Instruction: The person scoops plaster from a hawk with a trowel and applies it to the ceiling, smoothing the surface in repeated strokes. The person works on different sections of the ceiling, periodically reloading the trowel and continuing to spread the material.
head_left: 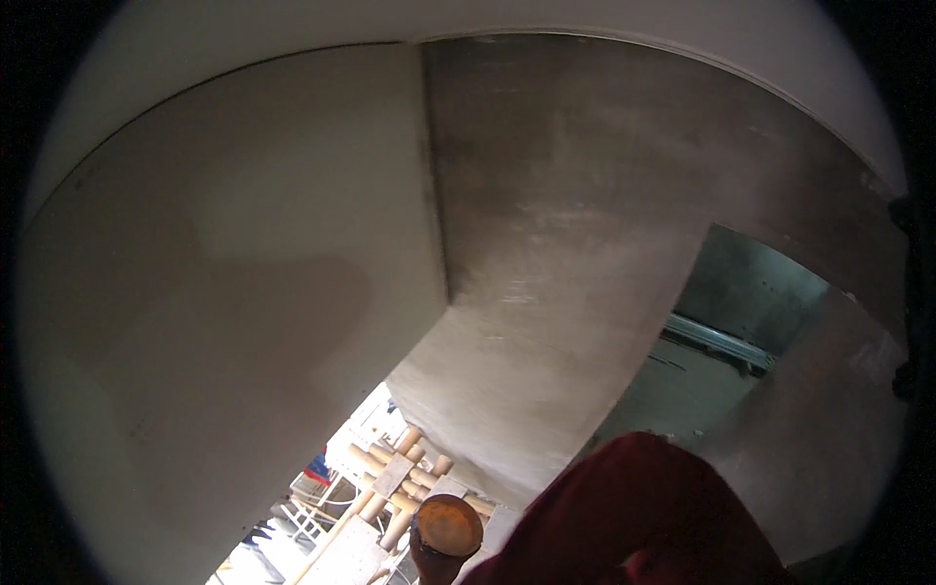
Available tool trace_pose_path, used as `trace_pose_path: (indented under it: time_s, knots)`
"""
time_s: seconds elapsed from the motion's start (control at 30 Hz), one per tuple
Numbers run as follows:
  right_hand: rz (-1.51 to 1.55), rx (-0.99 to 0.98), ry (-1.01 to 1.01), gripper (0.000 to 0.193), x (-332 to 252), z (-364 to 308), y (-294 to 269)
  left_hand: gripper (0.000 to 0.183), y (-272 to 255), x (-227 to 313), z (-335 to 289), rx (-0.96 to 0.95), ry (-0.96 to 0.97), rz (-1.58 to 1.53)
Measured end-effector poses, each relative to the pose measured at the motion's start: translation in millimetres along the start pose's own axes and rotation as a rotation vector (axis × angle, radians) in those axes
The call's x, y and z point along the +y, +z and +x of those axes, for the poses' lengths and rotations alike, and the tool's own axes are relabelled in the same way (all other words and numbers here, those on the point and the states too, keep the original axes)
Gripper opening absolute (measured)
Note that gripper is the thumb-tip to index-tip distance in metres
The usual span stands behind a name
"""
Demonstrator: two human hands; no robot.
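Note:
A large fold of dark red cloth point(634, 517), which looks like a sleeve or other clothing, rises from the lower edge right of the middle. Left of it stands a round, orange-brown disc-like end point(448, 526) with a dark rim, on a narrower brown stem that runs out of the picture. Its kind I cannot make out, nor whether anything holds it. Neither my left hand nor my right hand can be made out.
A pale plain wall point(195, 292) meets a grey, smeared plaster wall point(556, 244) at a corner under the ceiling point(487, 15). On the right is a rectangular opening point(673, 390) with a metal strip inside. Wooden poles and boards point(393, 476) cross brightly lit below.

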State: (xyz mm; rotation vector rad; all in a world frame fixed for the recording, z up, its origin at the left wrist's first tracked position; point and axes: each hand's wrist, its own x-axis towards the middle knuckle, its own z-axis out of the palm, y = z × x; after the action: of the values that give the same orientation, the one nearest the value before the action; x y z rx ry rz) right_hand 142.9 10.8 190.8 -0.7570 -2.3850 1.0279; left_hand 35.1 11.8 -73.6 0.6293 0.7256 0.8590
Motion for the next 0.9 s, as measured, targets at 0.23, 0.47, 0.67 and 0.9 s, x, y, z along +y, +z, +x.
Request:
trace_pose_path:
  time_s: [0.23,0.47,0.67,0.9]
  knots:
    - [0.002,0.045,-0.032,0.043,-2,-12,-1,0.108,6,-4,-2,-0.028,-0.063,-0.157]
    - [0.028,0.016,0.005,0.045,1,-15,3,0.107,-6,-13,-23,-0.028,-0.107,-0.363]
    - [0.030,0.002,0.016,0.046,-2,-19,6,0.106,-6,-10,-22,-0.023,-0.056,-0.275]
    - [-0.003,0.142,0.056,0.048,4,-57,7,0.107,-21,0,-19,0.000,0.172,0.201]
